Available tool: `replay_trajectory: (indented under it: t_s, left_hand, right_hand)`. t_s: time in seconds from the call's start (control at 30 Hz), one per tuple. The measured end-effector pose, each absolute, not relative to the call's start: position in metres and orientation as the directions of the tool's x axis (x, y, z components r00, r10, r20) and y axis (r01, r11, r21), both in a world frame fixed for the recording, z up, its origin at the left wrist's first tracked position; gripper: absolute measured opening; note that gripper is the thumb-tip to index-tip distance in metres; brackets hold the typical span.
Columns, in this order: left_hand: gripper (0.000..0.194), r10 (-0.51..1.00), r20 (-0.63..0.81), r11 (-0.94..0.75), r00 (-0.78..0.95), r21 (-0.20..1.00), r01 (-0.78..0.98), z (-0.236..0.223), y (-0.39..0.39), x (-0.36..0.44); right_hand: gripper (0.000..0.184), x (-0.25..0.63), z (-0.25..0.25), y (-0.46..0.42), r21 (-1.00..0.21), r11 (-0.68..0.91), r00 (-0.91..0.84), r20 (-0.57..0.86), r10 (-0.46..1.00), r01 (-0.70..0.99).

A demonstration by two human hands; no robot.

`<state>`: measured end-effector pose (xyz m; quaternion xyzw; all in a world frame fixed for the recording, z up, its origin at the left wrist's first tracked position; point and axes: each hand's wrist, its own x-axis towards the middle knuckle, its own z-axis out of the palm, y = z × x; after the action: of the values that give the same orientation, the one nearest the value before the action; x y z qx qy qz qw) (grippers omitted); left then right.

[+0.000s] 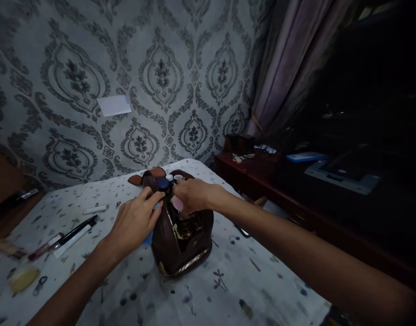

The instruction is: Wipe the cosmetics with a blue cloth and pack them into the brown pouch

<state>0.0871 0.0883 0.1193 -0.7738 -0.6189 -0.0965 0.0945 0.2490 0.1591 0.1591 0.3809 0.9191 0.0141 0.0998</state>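
A brown leather bag (pixel 165 246) stands unzipped on the cloth-covered table, its gold zipper (pixel 189 264) spread along the front. My left hand (pixel 133 224) is closed on the bag's left rim. Inside the opening is my right hand (pixel 197 194), fingers curled down among the contents; what they hold is mostly hidden. A pink round piece (pixel 177 203) shows just below those fingers. Close by in the bag are a dark blue cap (pixel 162 183), a white cap (pixel 170 178) and shiny gold-coloured items (pixel 185 231). Something blue (pixel 147 239) lies beside the bag under my left hand.
Left on the patterned cloth (pixel 126 294) lie a white tube (pixel 95 209), a black pen-like stick (pixel 77 231), a white stick (pixel 72 241) and a yellowish oval item (pixel 23 278). A brown strap (pixel 153 173) is behind the bag. A dark red desk (pixel 235 170) stands right.
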Motion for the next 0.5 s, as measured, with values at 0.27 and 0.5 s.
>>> replay_trajectory:
  t_s: [0.27, 0.5]
  left_hand:
    - [0.039, 0.904, 0.368, -0.278, 0.217, 0.120, 0.953, 0.109, 0.093, 0.082]
    - [0.040, 0.872, 0.397, -0.416, 0.285, 0.297, 0.860, 0.095, 0.105, 0.069]
  right_hand:
    - [0.056, 0.256, 0.156, 0.158, 0.035, 0.741, -0.727, -0.170, 0.665, 0.670]
    - [0.052, 0.266, 0.154, 0.162, -0.040, 0.767, -0.763, -0.151, 0.629, 0.640]
